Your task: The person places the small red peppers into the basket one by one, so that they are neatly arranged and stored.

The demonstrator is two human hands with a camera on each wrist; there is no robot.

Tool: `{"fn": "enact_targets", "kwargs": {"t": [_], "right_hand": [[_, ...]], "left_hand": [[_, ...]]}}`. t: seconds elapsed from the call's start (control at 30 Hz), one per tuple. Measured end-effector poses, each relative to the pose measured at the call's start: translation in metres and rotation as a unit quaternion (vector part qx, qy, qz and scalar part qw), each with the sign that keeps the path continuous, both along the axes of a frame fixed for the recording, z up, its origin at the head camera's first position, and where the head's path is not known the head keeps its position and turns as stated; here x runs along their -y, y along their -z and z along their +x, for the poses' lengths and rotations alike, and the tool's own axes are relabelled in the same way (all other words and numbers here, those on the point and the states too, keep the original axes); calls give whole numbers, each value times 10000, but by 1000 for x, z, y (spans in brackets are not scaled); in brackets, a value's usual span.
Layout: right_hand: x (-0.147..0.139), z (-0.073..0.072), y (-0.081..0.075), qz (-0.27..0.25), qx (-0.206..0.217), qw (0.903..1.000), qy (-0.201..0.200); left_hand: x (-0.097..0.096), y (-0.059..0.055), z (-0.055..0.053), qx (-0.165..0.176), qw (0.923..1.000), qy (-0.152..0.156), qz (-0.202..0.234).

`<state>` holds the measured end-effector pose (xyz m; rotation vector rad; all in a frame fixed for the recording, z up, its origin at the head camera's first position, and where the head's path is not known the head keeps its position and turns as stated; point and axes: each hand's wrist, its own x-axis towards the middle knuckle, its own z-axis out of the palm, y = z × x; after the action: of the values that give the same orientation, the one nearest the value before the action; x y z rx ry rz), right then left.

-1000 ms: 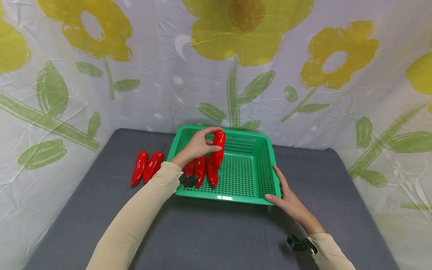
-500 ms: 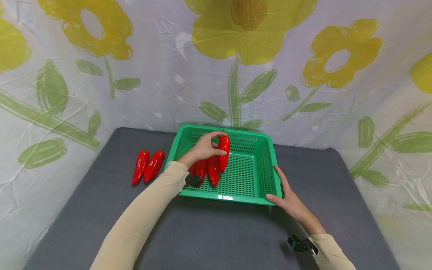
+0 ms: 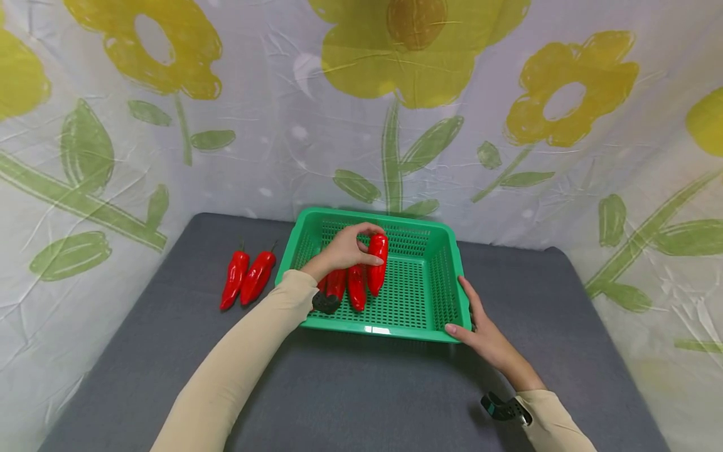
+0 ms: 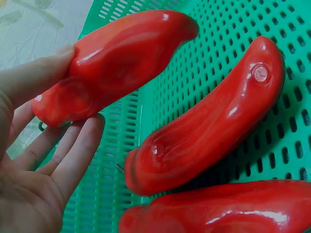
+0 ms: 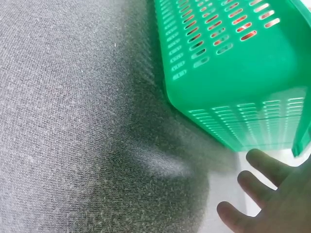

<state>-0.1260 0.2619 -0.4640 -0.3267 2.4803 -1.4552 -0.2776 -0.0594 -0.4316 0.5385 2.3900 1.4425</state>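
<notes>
My left hand (image 3: 346, 248) holds a red chili pepper (image 3: 377, 266) between thumb and fingers, inside the green plastic basket (image 3: 380, 330). In the left wrist view, the held pepper (image 4: 121, 65) has its stem end in the hand and its tip pointing away. Whether that tip touches the basket floor I cannot tell. Beside it, other red peppers (image 3: 356, 289) lie in the basket's left part, some partly hidden by the left hand and wrist. My right hand (image 3: 480, 326) grips the basket's near right corner, thumb over the rim and fingers outside; the right wrist view shows several fingers (image 5: 255, 187) spread under the rim.
Two more red peppers (image 3: 257, 279) lie side by side on the dark grey tabletop (image 3: 384, 395), left of the basket. A pale curtain (image 3: 265, 125) with yellow flowers hangs behind and along both sides.
My left hand has moved slightly right and toward me, lowering the pepper into the basket beside the others. The right hand stays at the corner.
</notes>
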Motion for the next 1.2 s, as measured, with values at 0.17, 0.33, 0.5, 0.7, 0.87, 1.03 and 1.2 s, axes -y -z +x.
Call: {"fn": "enact_targets", "kwargs": {"t": [0.17,0.33,0.5,0.7,0.87,1.03,1.2], "right_hand": [[0,0,0,34,-24,10000,2],[0,0,0,73,-19,10000,8],[0,0,-1,98,-6,9999,32],[0,0,0,22,34,10000,5],[0,0,0,33,27,10000,-2],[0,0,-1,93,11,10000,23],[0,1,-1,61,58,10000,17]], "left_hand": [[0,1,0,-8,9998,123,-125],[-1,3,1,52,9993,182,-317],[-3,4,3,102,9986,258,-454],[-4,7,3,77,9979,340,-543],[-5,10,4,64,9977,373,-565],[-6,11,5,34,9972,415,-619],[-8,12,7,37,9964,478,-700]]}}
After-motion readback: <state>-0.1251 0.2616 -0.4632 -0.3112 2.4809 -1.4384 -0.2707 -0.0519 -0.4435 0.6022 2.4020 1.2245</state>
